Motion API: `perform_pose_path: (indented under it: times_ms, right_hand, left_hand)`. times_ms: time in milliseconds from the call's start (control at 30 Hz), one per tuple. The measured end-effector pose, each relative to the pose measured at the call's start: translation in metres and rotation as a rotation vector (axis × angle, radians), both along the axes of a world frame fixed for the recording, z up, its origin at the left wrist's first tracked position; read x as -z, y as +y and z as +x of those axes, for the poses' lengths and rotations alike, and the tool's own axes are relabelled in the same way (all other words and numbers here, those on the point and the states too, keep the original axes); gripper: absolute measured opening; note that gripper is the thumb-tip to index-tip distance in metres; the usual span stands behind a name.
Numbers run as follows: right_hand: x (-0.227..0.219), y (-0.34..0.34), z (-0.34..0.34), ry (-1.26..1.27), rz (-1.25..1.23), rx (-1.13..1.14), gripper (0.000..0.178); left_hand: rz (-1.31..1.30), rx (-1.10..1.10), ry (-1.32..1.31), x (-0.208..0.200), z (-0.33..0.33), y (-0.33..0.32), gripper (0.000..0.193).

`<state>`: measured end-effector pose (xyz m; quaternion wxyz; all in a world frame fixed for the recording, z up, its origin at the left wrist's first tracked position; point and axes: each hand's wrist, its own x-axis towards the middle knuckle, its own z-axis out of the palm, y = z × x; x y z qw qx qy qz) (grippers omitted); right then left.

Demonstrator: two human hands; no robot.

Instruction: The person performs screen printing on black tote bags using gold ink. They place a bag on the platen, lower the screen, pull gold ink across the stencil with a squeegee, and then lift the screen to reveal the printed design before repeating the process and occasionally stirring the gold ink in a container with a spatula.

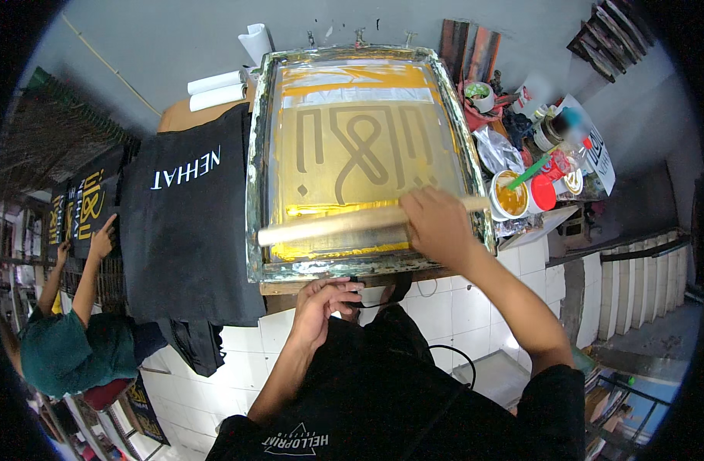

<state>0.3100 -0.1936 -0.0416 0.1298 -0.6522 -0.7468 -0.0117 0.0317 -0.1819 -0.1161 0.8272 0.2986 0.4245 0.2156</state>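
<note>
Right hand [438,224] clamped on wooden squeegee [352,224] across the screen frame [255,184]; left hand [325,298] apparently curled under its near edge. Cup [510,197] holds yellow ink.

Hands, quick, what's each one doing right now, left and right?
Left hand: closed on the near edge of the screen frame.
Right hand: closed around the wooden squeegee, resting on the yellow-inked mesh.

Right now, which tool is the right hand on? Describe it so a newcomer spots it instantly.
Start at the big metal-framed printing screen with yellow ink, in the middle of the bench. Across its near edge lies a long pale wooden squeegee, gripped near its right end by the right hand. It is the only long straight bar on the mesh, unlike the round ink tubs off to the right of the frame.
</note>
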Motion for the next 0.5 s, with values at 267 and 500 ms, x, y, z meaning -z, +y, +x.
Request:
perform_pose_path:
  times_ms: [267, 500]
  right_hand:
    - [0.020, 0.178, 0.096, -0.065, 0.130, 0.090, 0.026]
    - [-0.024, 0.281, 0.135, 0.008, -0.147, 0.108, 0.054]
  left_hand:
    - [-0.069, 0.007, 0.010, -0.011, 0.005, 0.007, 0.035]
    - [-0.412, -0.124, -0.194, -0.003, -0.003, -0.002, 0.043]
